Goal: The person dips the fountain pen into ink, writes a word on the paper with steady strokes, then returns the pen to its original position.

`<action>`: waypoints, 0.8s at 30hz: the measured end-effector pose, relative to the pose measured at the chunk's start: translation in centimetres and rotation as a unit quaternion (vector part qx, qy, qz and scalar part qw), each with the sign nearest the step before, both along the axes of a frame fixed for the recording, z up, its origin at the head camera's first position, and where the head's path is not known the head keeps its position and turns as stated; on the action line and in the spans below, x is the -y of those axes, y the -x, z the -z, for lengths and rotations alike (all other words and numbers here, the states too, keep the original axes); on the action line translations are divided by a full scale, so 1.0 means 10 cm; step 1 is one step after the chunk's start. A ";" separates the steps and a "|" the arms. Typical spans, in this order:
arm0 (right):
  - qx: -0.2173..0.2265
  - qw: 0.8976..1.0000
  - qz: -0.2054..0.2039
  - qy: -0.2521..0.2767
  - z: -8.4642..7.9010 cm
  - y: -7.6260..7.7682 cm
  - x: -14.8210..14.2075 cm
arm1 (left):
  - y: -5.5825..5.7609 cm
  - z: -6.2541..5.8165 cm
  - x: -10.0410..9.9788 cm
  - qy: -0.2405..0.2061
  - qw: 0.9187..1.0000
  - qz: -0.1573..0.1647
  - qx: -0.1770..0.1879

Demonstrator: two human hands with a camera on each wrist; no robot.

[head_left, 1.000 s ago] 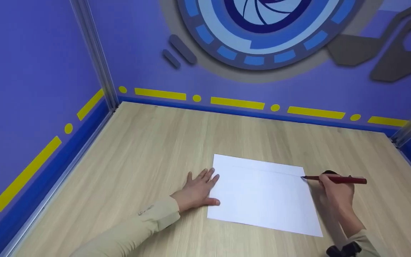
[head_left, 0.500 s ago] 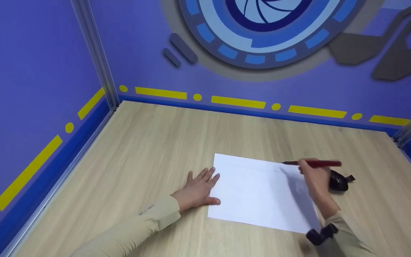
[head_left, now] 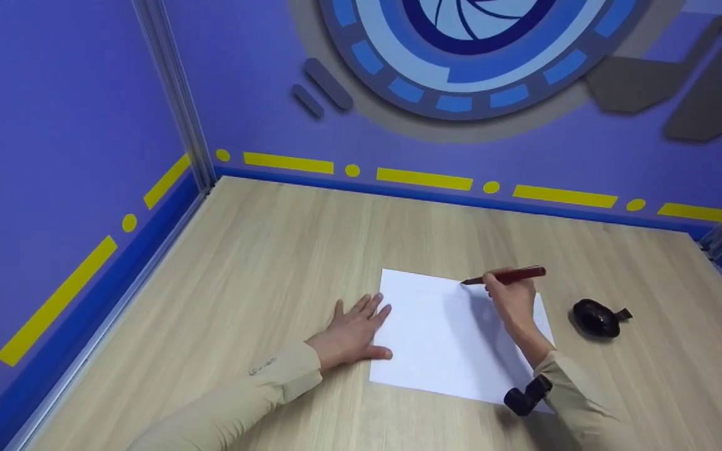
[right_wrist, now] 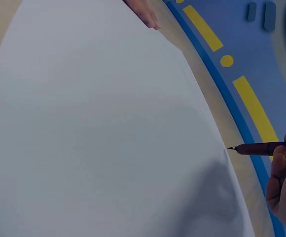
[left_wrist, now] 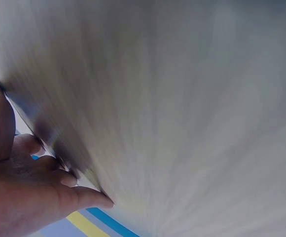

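Observation:
A white sheet of paper (head_left: 423, 338) lies flat on the wooden table. My left hand (head_left: 350, 335) rests with spread, straight fingers across the sheet's left edge. Its fingers also show at the lower left of the left wrist view. Over the paper's upper right part, my right hand (head_left: 514, 300) pinches a dark red pen (head_left: 524, 274), held slanted. The pen's pointed tip is at the sheet's far edge in both the head and right wrist views; I cannot tell whether it touches. A faint line runs across the paper below that edge.
A glossy black oval object (head_left: 596, 318) with a small tab lies on the table (head_left: 261, 263) right of the paper. A black wrist camera (head_left: 527, 396) sits at my right cuff. Blue panels (head_left: 261, 113) wall the table at the back and left.
My right hand has moved left with the pen, from the sheet's right edge to its far edge near the middle. The black oval object is now uncovered. My left hand stays put.

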State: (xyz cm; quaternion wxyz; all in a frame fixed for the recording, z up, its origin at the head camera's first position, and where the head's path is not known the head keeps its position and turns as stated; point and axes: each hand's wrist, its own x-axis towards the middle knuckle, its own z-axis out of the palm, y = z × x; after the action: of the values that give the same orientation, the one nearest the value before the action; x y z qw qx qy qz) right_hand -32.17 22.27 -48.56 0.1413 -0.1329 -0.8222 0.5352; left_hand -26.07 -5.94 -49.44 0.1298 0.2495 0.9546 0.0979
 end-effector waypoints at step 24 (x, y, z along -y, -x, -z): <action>0.012 1.000 0.003 0.021 0.04 -0.09 -0.02 | 0.02 0.01 0.00 -0.012 1.000 -0.001 0.018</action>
State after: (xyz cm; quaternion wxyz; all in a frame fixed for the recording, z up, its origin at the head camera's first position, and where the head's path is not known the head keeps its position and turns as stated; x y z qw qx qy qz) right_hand -31.27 22.44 -48.93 0.1297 -0.1449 -0.8118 0.5506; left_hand -26.23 -5.98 -49.50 0.1438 0.2481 0.9512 0.1139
